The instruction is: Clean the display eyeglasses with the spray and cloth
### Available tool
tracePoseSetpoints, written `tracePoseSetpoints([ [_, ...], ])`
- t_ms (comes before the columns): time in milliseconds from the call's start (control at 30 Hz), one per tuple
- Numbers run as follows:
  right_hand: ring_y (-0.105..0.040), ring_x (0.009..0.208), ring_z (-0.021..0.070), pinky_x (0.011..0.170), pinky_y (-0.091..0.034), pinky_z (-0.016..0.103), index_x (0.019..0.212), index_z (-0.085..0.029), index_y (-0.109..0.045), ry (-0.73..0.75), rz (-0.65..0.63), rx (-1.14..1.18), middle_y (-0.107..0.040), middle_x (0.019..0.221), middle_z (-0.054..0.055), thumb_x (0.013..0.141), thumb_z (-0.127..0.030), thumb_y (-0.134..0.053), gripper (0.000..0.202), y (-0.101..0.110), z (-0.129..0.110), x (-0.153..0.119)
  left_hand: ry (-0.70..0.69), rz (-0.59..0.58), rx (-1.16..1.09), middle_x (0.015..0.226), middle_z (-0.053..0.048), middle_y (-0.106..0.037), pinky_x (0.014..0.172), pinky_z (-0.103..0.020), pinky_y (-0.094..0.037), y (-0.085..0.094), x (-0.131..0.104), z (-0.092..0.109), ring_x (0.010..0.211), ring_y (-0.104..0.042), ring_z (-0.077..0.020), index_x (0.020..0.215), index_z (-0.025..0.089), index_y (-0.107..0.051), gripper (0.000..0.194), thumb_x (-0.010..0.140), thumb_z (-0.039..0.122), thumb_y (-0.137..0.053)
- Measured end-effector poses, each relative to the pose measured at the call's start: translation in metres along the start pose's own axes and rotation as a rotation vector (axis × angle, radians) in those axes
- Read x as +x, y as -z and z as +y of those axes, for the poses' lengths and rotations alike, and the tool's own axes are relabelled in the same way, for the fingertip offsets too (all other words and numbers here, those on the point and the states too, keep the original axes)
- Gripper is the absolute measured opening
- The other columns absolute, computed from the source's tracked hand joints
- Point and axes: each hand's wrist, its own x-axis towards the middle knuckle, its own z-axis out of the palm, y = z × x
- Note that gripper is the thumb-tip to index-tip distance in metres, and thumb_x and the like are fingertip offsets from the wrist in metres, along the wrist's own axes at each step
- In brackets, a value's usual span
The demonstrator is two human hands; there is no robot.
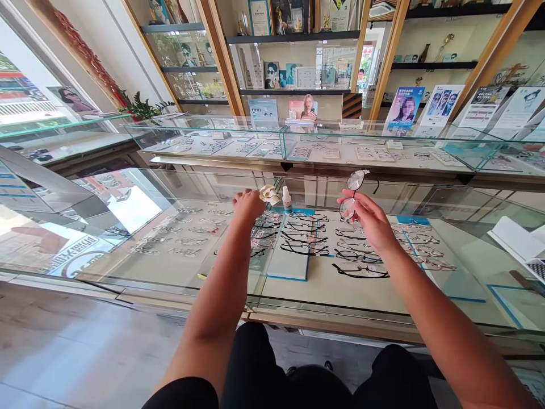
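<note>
My right hand (371,218) grips a pair of round, thin-rimmed eyeglasses (356,180) near one lens, raised above the glass counter. The frame is tipped nearly upright, and one dark temple sticks out to the right. On the left, my left hand (248,203) is palm down with its fingers curled. A crumpled cream cloth (269,195) shows at its thumb side, seemingly in its grasp; the thumb is hidden. Just right of the cloth stands a small white dropper-type bottle (286,200). Rows of eyeglasses (304,234) lie below both hands.
The glass display counter (230,289) spans the area before me, with a blue-edged tray (288,262) inside. Behind it runs a second glass case (204,133) of eyewear. Advertising cards (404,111) stand on top. An open white box (517,244) sits at right.
</note>
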Motion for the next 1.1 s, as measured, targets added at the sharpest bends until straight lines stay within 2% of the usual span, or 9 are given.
tracePoseSetpoints([
  [200, -0.067, 0.087, 0.0189, 0.074, -0.051, 0.035, 0.137, -0.031, -0.081, 0.014, 0.01, 0.022, -0.084, 0.131, 0.008, 0.102, -0.066, -0.074, 0.05, 0.001, 0.004, 0.004, -0.021, -0.151, 0.121, 0.165, -0.017, -0.068, 0.125, -0.065, -0.047, 0.005, 0.015, 0.009, 0.152, -0.059, -0.0471, 0.158, 0.03, -0.071, 0.07, 0.089, 0.018, -0.069],
  [300, -0.068, 0.088, 0.0192, 0.073, -0.051, 0.035, 0.137, -0.031, -0.081, 0.012, -0.001, 0.025, -0.084, 0.13, 0.008, 0.102, -0.066, -0.074, 0.05, 0.002, 0.008, 0.007, -0.09, -0.234, 0.152, 0.161, -0.012, -0.073, 0.123, -0.052, -0.051, 0.006, 0.037, 0.022, 0.148, -0.065, -0.0401, 0.154, 0.031, -0.074, 0.065, 0.089, 0.022, -0.075],
  [400, -0.068, 0.087, 0.0185, 0.073, -0.05, 0.035, 0.136, -0.031, -0.081, -0.001, -0.014, 0.022, -0.084, 0.13, 0.008, 0.102, -0.067, -0.074, 0.05, 0.002, 0.012, 0.009, -0.135, -0.294, 0.162, 0.149, -0.01, -0.08, 0.118, -0.044, -0.054, 0.003, 0.056, 0.029, 0.142, -0.069, -0.039, 0.14, 0.03, -0.082, 0.063, 0.078, 0.035, -0.092],
  [500, -0.067, 0.086, 0.0171, 0.073, -0.05, 0.033, 0.137, -0.03, -0.081, -0.005, -0.016, 0.017, -0.084, 0.13, 0.007, 0.102, -0.065, -0.074, 0.05, 0.002, 0.015, 0.01, -0.118, -0.266, 0.151, 0.138, -0.013, -0.084, 0.115, -0.046, -0.055, -0.003, 0.064, 0.028, 0.138, -0.071, -0.0424, 0.123, 0.027, -0.087, 0.054, 0.072, 0.035, -0.098],
  [667, -0.067, 0.085, 0.0172, 0.071, -0.049, 0.033, 0.137, -0.029, -0.081, 0.004, -0.007, 0.015, -0.084, 0.128, 0.008, 0.1, -0.069, -0.074, 0.054, 0.001, 0.02, 0.013, -0.024, -0.091, 0.03, 0.13, -0.021, -0.083, 0.103, -0.044, -0.055, -0.001, 0.071, 0.021, 0.127, -0.074, -0.0407, 0.104, 0.017, -0.084, 0.017, 0.089, 0.025, -0.081],
  [767, -0.067, 0.085, 0.0179, 0.07, -0.049, 0.033, 0.137, -0.028, -0.081, 0.005, 0.0, 0.024, -0.085, 0.125, 0.009, 0.099, -0.069, -0.075, 0.056, 0.001, 0.022, 0.015, 0.06, 0.053, -0.078, 0.127, -0.027, -0.081, 0.094, -0.043, -0.053, 0.017, 0.079, 0.022, 0.118, -0.076, -0.0374, 0.108, 0.012, -0.077, 0.018, 0.102, 0.021, -0.063],
  [867, -0.068, 0.085, 0.0182, 0.07, -0.049, 0.033, 0.138, -0.028, -0.08, 0.01, 0.006, 0.023, -0.084, 0.127, 0.009, 0.1, -0.068, -0.074, 0.056, 0.001, 0.024, 0.017, 0.104, 0.208, -0.19, 0.12, -0.026, -0.081, 0.092, -0.044, -0.051, 0.05, 0.089, 0.028, 0.113, -0.074, -0.0344, 0.112, 0.013, -0.071, 0.021, 0.108, 0.02, -0.051],
  [1033, -0.067, 0.084, 0.0186, 0.071, -0.048, 0.034, 0.138, -0.027, -0.08, 0.017, 0.021, 0.022, -0.084, 0.127, 0.01, 0.1, -0.068, -0.073, 0.056, 0.003, 0.027, 0.019, 0.049, 0.386, -0.359, 0.129, -0.021, -0.075, 0.096, -0.045, -0.048, 0.117, 0.101, 0.054, 0.12, -0.069, -0.0339, 0.111, 0.021, -0.061, 0.015, 0.113, 0.029, -0.048],
  [1100, -0.066, 0.084, 0.0185, 0.071, -0.048, 0.034, 0.138, -0.028, -0.081, 0.011, 0.023, 0.019, -0.084, 0.128, 0.009, 0.101, -0.068, -0.073, 0.055, 0.003, 0.028, 0.02, -0.066, 0.433, -0.635, 0.12, -0.019, -0.074, 0.099, -0.047, -0.048, 0.138, 0.098, 0.07, 0.125, -0.066, -0.037, 0.104, 0.023, -0.059, 0.019, 0.109, 0.041, -0.064],
])
